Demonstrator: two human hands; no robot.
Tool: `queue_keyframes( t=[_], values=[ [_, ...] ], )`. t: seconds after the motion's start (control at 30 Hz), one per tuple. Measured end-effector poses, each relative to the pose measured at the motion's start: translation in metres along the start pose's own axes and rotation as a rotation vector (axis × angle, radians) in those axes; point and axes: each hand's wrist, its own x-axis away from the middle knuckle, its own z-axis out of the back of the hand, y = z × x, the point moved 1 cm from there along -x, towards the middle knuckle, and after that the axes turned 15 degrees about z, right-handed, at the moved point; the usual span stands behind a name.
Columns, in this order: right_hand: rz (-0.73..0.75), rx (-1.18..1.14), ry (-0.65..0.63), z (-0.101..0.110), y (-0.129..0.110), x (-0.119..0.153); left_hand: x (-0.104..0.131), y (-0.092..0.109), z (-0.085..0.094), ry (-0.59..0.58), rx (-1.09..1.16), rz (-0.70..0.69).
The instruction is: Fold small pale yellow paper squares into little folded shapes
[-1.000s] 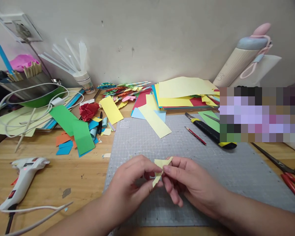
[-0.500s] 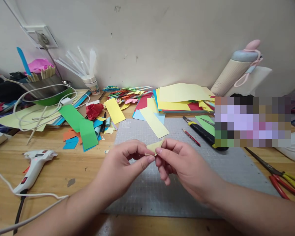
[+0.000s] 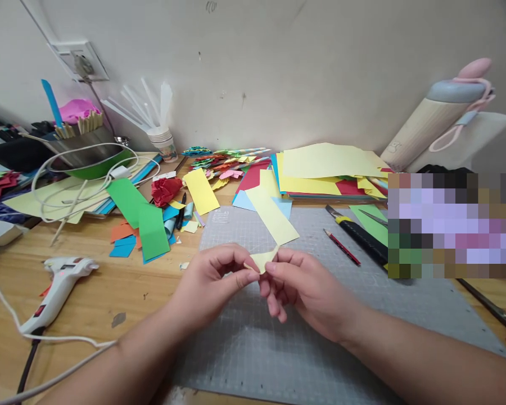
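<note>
Over the grey cutting mat [image 3: 253, 349], a small pale yellow paper piece [image 3: 263, 260] is pinched between both hands. My left hand [image 3: 221, 281] grips its left end between thumb and forefinger. At its right end, my right hand [image 3: 299, 281] closes thumb and fingers on it, the lower fingers curled beneath. The paper looks bent, with a corner pointing up at the right. Just behind it lies a pale yellow strip [image 3: 274, 216]. A red pencil [image 3: 341, 246] and a black and yellow cutter [image 3: 362, 239] lie to the right on the mat.
A white glue gun [image 3: 61, 292] with its cord lies at left. Green strips [image 3: 152, 228], blue and orange scraps, and a red crumpled paper [image 3: 166, 191] sit behind it. Paper stacks [image 3: 329, 163] and a bottle [image 3: 438, 121] line the wall; scissors [image 3: 493, 312] are at right.
The view has shifted, so things at the right appear farther right. The small yellow paper has turned in my fingers and shows more of its face, now below its raised corner.
</note>
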Motion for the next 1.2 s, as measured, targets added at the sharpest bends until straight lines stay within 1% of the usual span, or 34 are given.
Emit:
queue_keyframes(
  t=[0.07, 0.2, 0.3, 0.37, 0.4, 0.47, 0.53, 0.6, 0.67, 0.8, 0.83, 0.97, 1.0, 1.07, 1.13, 1.2],
  values=[
    [-0.032, 0.006, -0.005, 0.0, 0.002, 0.0, 0.001, -0.002, 0.002, -0.014, -0.123, -0.072],
    [0.002, 0.045, 0.074, -0.002, 0.006, 0.002, 0.002, -0.004, 0.003, -0.028, -0.31, -0.244],
    [0.022, 0.072, 0.111, -0.003, 0.009, 0.004, 0.004, -0.005, 0.001, -0.042, -0.376, -0.303],
    [0.031, 0.09, 0.114, -0.004, 0.009, 0.006, 0.004, -0.006, -0.001, -0.028, -0.355, -0.266],
    [0.04, 0.102, 0.112, -0.004, 0.009, 0.007, 0.004, -0.007, -0.003, -0.013, -0.303, -0.216],
    [0.069, 0.129, 0.117, -0.004, 0.008, 0.008, 0.004, -0.008, -0.005, 0.004, -0.102, -0.075],
    [0.107, 0.158, 0.129, -0.004, 0.006, 0.009, 0.003, -0.008, -0.008, -0.024, 0.121, 0.072],
    [0.133, 0.186, 0.138, -0.003, 0.005, 0.01, 0.003, -0.008, -0.011, -0.067, 0.263, 0.15],
    [0.139, 0.203, 0.138, -0.003, 0.005, 0.009, 0.003, -0.007, -0.011, -0.076, 0.296, 0.148],
    [0.127, 0.217, 0.117, -0.002, 0.006, 0.01, 0.004, -0.005, -0.011, -0.03, 0.192, 0.093],
    [0.128, 0.218, 0.107, -0.003, 0.007, 0.01, 0.004, -0.005, -0.01, -0.029, 0.187, 0.105],
    [0.131, 0.225, 0.072, -0.004, 0.007, 0.012, 0.003, -0.008, -0.011, -0.046, 0.283, 0.208],
    [0.122, 0.228, 0.072, -0.004, 0.007, 0.012, 0.002, -0.008, -0.01, -0.045, 0.278, 0.212],
    [0.087, 0.232, 0.08, -0.004, 0.008, 0.01, 0.002, -0.007, -0.01, -0.021, 0.161, 0.147],
    [0.008, 0.261, 0.079, -0.001, 0.008, 0.007, 0.003, -0.004, -0.008, 0.062, -0.103, 0.007],
    [-0.095, 0.394, 0.03, 0.004, 0.006, 0.004, 0.005, -0.002, -0.005, 0.148, -0.407, -0.114]
  ],
)
